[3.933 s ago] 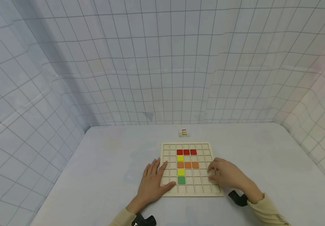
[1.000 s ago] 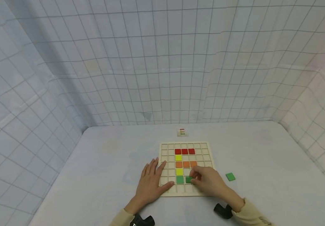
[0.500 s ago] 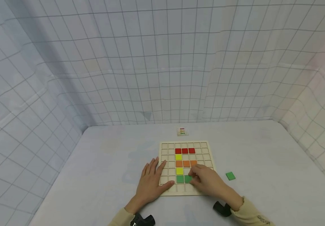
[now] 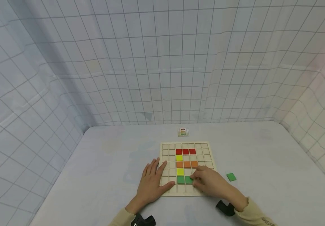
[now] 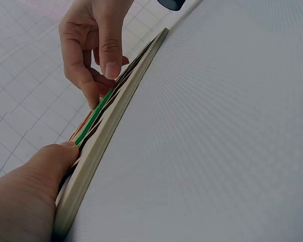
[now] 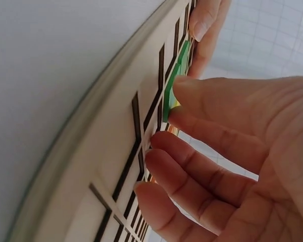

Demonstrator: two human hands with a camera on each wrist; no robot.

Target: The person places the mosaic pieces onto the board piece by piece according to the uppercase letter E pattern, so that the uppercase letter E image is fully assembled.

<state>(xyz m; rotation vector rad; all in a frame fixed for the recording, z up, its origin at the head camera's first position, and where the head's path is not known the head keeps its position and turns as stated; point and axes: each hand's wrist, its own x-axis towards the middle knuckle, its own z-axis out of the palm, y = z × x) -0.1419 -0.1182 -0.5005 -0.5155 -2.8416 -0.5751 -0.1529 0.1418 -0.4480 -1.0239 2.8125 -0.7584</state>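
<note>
A pale gridded board [image 4: 207, 194] bears three red tiles [image 4: 185, 152], two yellow tiles [image 4: 180, 171] and three orange tiles [image 4: 187, 164]. Two green tiles lie side by side in a lower row: the left one [image 4: 180, 180] and the right one [image 4: 188, 179]. My right hand [image 4: 210, 182] has its bent index finger and thumb at the right end of the right green tile; the thumb overlaps it in the right wrist view [image 6: 222, 151]. My left hand [image 4: 150, 185] lies spread over the board's left edge, its thumb [image 5: 50, 164] on the front left squares.
A loose green tile [image 4: 231, 177] lies on the white table [image 4: 108, 175] right of the board. Behind the board is a small card [image 4: 183, 132] with a coloured grid pattern. Grid-patterned cloth walls [image 4: 156, 62] stand behind and at both sides.
Since the oldest frame, my right hand has moved from the board's right edge to the green row. A second green tile has appeared there and lies flat; a loose green tile shows at right.
</note>
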